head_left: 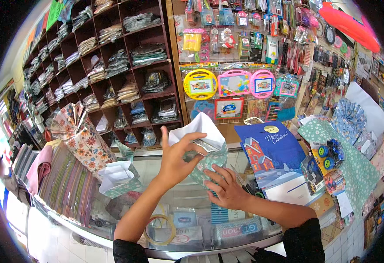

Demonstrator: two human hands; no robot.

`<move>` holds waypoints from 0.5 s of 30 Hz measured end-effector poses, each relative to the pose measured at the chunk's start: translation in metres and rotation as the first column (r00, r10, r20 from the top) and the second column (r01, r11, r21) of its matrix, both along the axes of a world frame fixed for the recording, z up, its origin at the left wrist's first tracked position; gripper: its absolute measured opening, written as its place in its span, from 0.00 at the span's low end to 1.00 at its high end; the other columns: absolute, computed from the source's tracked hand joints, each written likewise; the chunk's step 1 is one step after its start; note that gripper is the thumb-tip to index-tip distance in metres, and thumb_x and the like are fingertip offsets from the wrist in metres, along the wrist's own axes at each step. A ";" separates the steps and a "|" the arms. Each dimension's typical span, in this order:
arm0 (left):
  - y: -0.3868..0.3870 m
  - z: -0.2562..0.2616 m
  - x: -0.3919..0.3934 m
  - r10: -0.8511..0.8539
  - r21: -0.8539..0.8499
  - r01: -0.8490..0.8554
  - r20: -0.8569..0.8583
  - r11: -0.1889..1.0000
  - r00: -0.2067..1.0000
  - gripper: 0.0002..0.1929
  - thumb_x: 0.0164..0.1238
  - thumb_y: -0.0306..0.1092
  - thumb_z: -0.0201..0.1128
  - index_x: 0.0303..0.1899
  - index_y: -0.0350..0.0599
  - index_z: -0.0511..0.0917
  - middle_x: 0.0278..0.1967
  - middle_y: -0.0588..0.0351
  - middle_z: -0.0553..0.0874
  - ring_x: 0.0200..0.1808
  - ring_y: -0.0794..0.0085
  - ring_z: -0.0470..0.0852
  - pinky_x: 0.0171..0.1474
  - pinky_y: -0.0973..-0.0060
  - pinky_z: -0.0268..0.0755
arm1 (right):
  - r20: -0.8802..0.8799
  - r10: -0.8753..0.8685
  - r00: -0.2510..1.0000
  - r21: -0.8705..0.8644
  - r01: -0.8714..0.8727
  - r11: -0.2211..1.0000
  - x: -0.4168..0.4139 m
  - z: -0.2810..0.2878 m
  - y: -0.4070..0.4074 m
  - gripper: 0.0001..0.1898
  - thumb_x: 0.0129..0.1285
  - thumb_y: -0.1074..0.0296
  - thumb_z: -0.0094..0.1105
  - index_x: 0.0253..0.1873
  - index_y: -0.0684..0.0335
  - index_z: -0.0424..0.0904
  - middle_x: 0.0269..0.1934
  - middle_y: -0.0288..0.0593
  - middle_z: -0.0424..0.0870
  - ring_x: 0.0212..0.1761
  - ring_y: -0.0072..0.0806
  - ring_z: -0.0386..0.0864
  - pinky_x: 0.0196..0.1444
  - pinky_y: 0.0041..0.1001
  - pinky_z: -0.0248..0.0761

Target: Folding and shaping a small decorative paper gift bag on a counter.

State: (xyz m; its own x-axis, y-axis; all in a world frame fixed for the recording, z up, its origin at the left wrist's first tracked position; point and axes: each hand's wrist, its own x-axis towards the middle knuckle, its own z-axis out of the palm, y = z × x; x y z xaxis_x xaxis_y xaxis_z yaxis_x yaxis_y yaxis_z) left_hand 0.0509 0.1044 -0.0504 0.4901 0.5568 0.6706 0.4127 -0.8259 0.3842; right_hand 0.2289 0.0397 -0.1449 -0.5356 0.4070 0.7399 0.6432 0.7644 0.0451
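A green floral paper bag (208, 164) with a white inside stands before me on the glass counter, its top gaping. My left hand (182, 157) is at its upper left side, thumb and fingers curved near the rim beside something with a printed pattern; whether it grips this is unclear. My right hand (224, 187) rests its spread fingers on the bag's lower front. A second green floral paper bag (121, 179) stands to the left. Behind it leans a flower-printed wrapped package (86, 141) with a pleated top. Scissors (239, 177) lie partly hidden right of the bag.
Rolls of tape (160, 230) lie near the counter's front edge. At right are a blue Christmas gift bag (272, 151), a toy truck (331, 153), green floral paper (359, 171) and a blue wrapped package (348, 118). Folded textiles (65, 184) cover the left. Shelves (139, 95) rise behind.
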 end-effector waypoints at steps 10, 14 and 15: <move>0.012 0.016 -0.026 0.005 -0.136 -0.039 -0.241 0.990 0.970 0.31 0.47 0.41 0.72 0.55 0.56 0.69 0.30 0.62 0.83 0.33 0.71 0.82 0.69 0.50 0.24 | -0.074 -0.071 0.995 0.002 0.071 0.997 -0.006 0.007 0.006 0.31 0.52 0.65 0.65 0.59 0.55 0.59 0.54 0.40 0.67 0.56 0.36 0.64 0.52 0.38 0.57; 0.008 0.002 -0.016 0.078 -0.040 -0.085 -0.155 0.996 0.985 0.29 0.48 0.40 0.71 0.54 0.56 0.70 0.30 0.60 0.82 0.33 0.69 0.82 0.69 0.49 0.25 | -0.021 -0.203 0.979 -0.023 0.203 0.979 -0.009 0.012 0.009 0.28 0.52 0.67 0.65 0.58 0.58 0.64 0.48 0.41 0.68 0.50 0.35 0.66 0.49 0.34 0.58; 0.009 -0.001 -0.014 0.117 -0.033 -0.125 -0.175 0.992 0.978 0.28 0.49 0.39 0.70 0.54 0.56 0.70 0.30 0.59 0.82 0.34 0.69 0.82 0.69 0.48 0.26 | -0.021 -0.202 0.979 -0.022 0.201 0.979 -0.009 0.012 0.009 0.28 0.52 0.67 0.65 0.58 0.58 0.64 0.48 0.41 0.68 0.50 0.35 0.66 0.49 0.34 0.58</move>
State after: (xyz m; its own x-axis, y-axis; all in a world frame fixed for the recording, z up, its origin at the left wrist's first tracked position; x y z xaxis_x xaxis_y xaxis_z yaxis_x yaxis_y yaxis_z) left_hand 0.0365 0.1132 -0.0517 0.5232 0.6460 0.5558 0.5718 -0.7497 0.3331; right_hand 0.2198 0.0490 -0.1325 -0.4241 0.5194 0.7419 0.7847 0.6197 0.0147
